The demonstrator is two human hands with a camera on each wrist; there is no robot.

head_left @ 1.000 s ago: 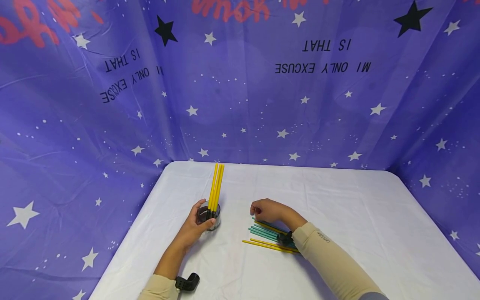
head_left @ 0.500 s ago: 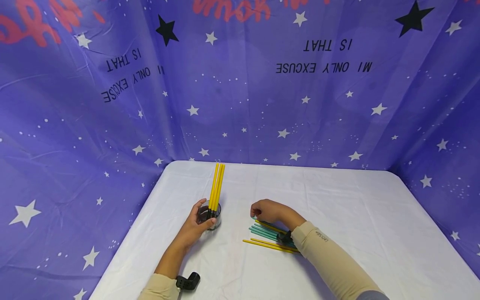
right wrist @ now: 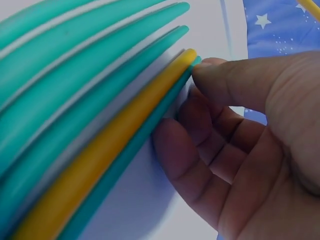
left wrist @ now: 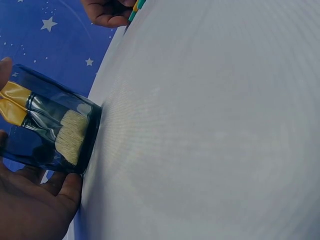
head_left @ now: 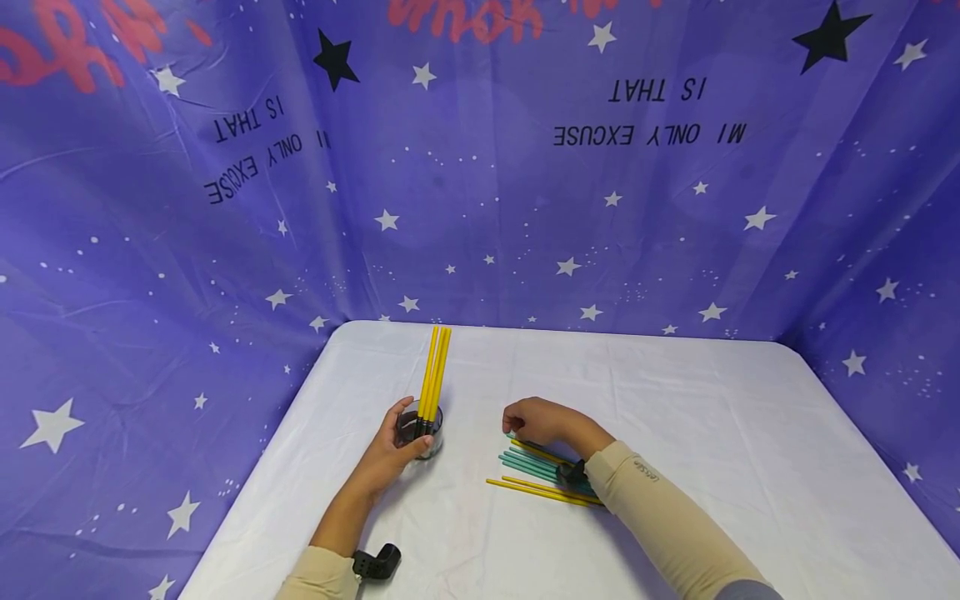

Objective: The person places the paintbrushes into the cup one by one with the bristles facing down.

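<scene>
My left hand (head_left: 385,457) grips a clear glass (head_left: 435,448) on the left of the table, thumb on the near side. Several yellow-handled paintbrushes (head_left: 434,375) lean in it, handles up; their pale bristles (left wrist: 72,137) show at the bottom in the left wrist view. Right of it, my right hand (head_left: 542,421) reaches over a row of loose brush handles. In the right wrist view its thumb and fingers pinch the tip of the outermost green paintbrush handle (right wrist: 147,127), beside a yellow handle (right wrist: 117,135). The far ends of this row are hidden under my wrist.
More green handles (head_left: 528,467) and two yellow handles (head_left: 536,490) lie side by side under my right forearm. A white cloth covers the table (head_left: 675,400). A purple curtain (head_left: 525,208) with stars hangs behind and at both sides.
</scene>
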